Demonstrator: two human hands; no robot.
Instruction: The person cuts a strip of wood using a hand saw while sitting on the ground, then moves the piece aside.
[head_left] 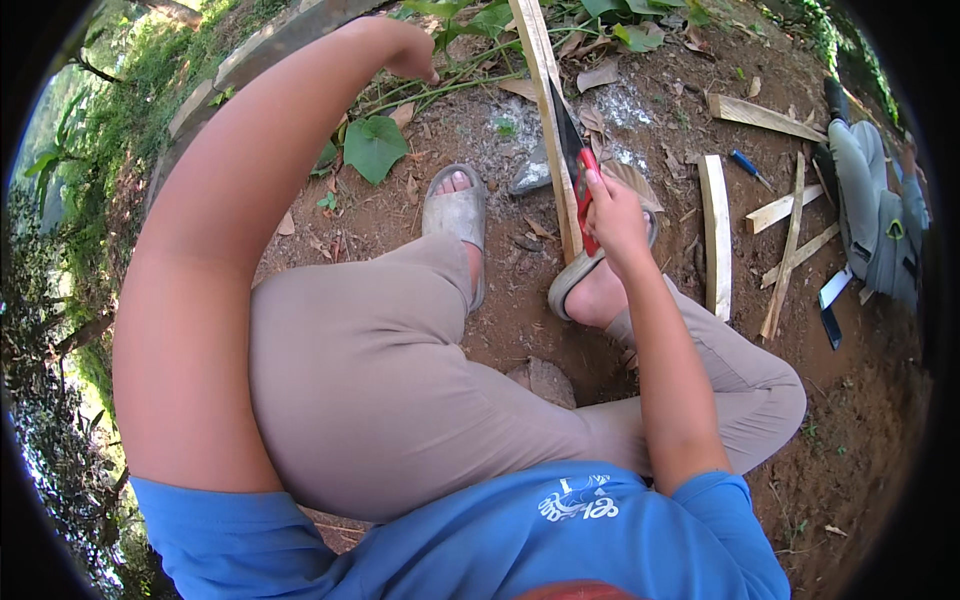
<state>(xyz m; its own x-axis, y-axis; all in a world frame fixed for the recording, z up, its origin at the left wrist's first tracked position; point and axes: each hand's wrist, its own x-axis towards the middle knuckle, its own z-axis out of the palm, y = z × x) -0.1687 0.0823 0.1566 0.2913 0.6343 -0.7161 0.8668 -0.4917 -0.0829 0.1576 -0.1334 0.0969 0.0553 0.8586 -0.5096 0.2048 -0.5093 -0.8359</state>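
Observation:
My right hand point(618, 222) is closed around the red handle point(587, 235) of a handsaw. Its dark blade point(567, 128) lies along the right side of a long, pale wooden strip point(543, 70). That strip runs from the top edge down to my right sandal point(568, 280), where its lower end rests beside or against the foot. Reaching out above the leafy plants, my left hand point(410, 52) is bent down at the wrist, left of the strip and apart from it. Most of its fingers are hidden, and nothing shows in it.
Several wooden pieces point(717, 235) lie on the soil to the right, near a blue-handled tool point(745, 162) and a pale-bladed tool point(833, 290). Another person's leg point(862, 180) is at the far right. A stone point(548, 383) sits between my legs; a green leaf point(375, 148) is ahead.

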